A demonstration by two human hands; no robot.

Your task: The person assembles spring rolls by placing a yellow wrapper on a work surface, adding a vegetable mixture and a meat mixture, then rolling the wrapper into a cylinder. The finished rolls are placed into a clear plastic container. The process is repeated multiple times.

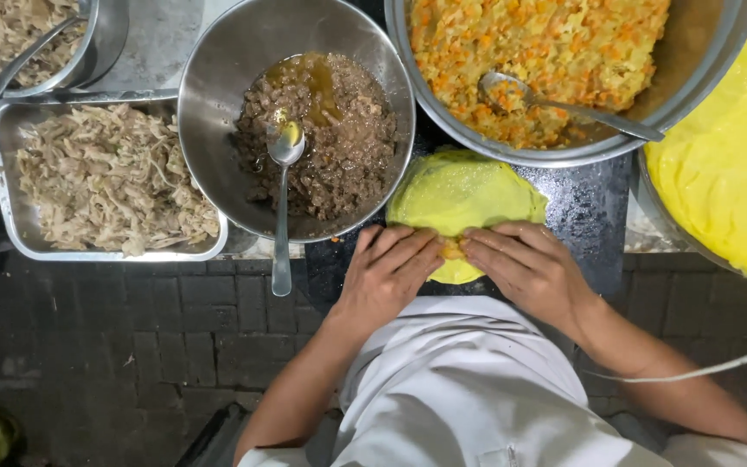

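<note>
A thin yellow crepe wrapper (pixel 464 195) lies on the dark countertop (pixel 585 216) in front of me. My left hand (pixel 386 272) and my right hand (pixel 529 264) both press on its near edge, fingers flat and meeting in the middle, folding it over a bit of orange filling (pixel 451 249). Both hands grip the wrapper's near fold.
A steel bowl (pixel 218 69) of brown minced meat with a spoon (pixel 284 173) sits left of the wrapper. A large bowl (pixel 693 60) of orange-yellow shredded filling with a spoon stands behind. A tray (pixel 2 173) of pale shreds is far left; a stack of yellow wrappers (pixel 728 164) at right.
</note>
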